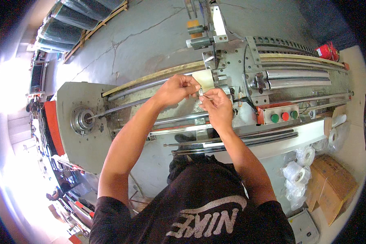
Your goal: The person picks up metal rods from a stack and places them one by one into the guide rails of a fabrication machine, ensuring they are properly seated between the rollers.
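My left hand (176,90) and my right hand (218,106) meet over the middle of a long grey machine (87,140). Both are closed in a pinch, fingertips almost touching. A small, light, shiny piece (201,92) shows between them; its kind is too small to tell. Just beyond the fingertips a pale yellow sheet (204,79) lies by the machine's carriage (236,61). Whether my fingers touch that sheet I cannot tell. A thin metal shaft (126,107) runs from the round chuck (82,119) at the left to beneath my left forearm.
A control box (278,113) with green and red buttons sits right of my right hand. Loose metal rods (248,140) lie along the near side. Clear plastic rolls (300,174) and a cardboard box (331,187) stand at the lower right. Large wrapped rolls (65,28) rest on a pallet far left.
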Tool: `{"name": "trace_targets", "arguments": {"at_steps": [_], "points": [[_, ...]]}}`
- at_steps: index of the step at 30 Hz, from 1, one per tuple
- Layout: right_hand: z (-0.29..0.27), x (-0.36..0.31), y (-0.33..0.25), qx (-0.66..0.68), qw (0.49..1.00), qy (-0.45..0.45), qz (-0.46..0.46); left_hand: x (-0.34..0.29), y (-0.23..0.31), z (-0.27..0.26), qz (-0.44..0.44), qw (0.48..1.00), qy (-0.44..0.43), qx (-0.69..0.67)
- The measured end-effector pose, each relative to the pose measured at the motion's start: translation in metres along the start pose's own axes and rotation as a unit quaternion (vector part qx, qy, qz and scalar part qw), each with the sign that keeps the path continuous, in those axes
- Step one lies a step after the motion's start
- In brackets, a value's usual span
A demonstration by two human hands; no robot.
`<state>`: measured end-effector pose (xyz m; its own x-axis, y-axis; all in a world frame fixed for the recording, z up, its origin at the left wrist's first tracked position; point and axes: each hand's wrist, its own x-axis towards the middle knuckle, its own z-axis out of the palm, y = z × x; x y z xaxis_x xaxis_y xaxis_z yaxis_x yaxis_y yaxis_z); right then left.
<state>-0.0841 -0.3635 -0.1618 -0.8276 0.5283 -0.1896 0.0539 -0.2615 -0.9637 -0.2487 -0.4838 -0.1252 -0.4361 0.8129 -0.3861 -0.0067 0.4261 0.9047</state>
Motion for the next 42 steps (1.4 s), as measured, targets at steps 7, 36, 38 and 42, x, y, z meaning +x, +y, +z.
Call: {"name": "trace_targets", "arguments": {"at_steps": [7, 36, 38, 42], "points": [[-0.002, -0.016, -0.032, 0.030, 0.999, -0.037, 0.014, 0.000, -0.005, 0.002, 0.008, 1.000, 0.019, 0.004], [-0.021, 0.061, -0.071, -0.049, 0.972, -0.175, 0.149, -0.001, -0.013, 0.008, 0.029, 0.998, 0.054, -0.005], [-0.028, 0.072, -0.056, -0.050, 0.970, -0.160, 0.174, -0.002, -0.015, 0.007, 0.031, 0.998, 0.057, 0.011], [-0.035, 0.035, -0.056, -0.141, 0.949, -0.143, 0.242, 0.000, -0.022, 0.008, 0.064, 0.990, 0.096, 0.085]]}}
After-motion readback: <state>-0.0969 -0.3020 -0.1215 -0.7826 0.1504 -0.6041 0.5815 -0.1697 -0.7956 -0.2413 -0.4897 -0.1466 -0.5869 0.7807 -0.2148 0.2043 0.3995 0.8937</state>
